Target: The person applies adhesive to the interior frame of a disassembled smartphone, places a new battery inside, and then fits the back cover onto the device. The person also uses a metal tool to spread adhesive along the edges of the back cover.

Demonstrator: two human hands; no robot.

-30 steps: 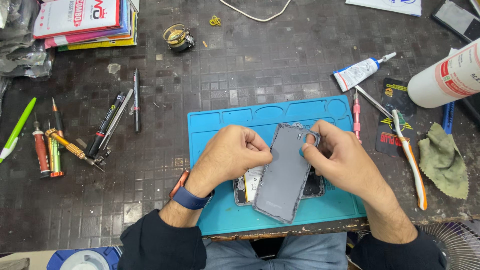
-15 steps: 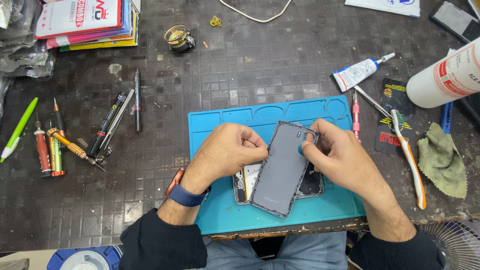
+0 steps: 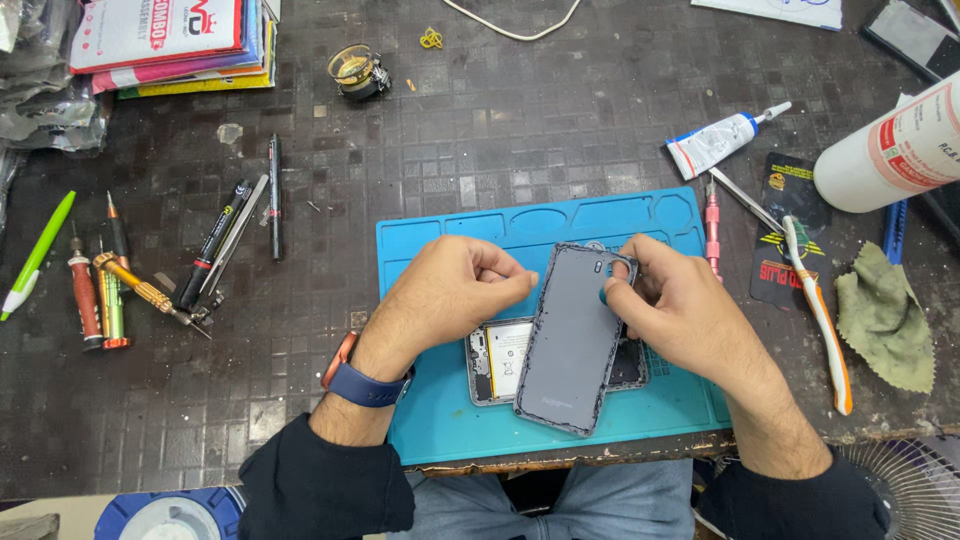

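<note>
A: Item one, the blue mat [image 3: 440, 420]. What lies left of it?

B: Far left of the mat, a green pen [image 3: 35, 258]; then a row of screwdrivers [image 3: 105, 290] and black pens [image 3: 240, 235], laid roughly parallel. Up-left of the mat, a flat stack of packets [image 3: 170, 45], rectangular, red, white and pink faces with yellow edges.

A: On the mat itself?

B: The left hand [image 3: 450, 290], fingers curled shut, fingertips pinching the left edge of the grey back cover [image 3: 572, 340]. The cover's long axis runs near-upright, tilted slightly right at the top; camera cut-out end points away from the person, lower end toward the mat's near edge. It sits raised over the opened phone body [image 3: 495, 360], which lies flat on the mat.

A: The other hand?

B: The right hand [image 3: 680, 310], fingers bent, gripping the cover's upper right corner by the cut-out.

A: Right of the mat?

B: Just off its upper right corner, a small white glue tube [image 3: 715, 145]; further right, a black card with a yellow emblem [image 3: 790, 235], a white bottle with a red label [image 3: 890, 150] lying on its side, a toothbrush [image 3: 820, 310], a green cloth [image 3: 885, 315].

A: Open room?

B: Dark tabletop beyond the mat's far edge lies mostly bare; the near edge meets the table's lip.
</note>
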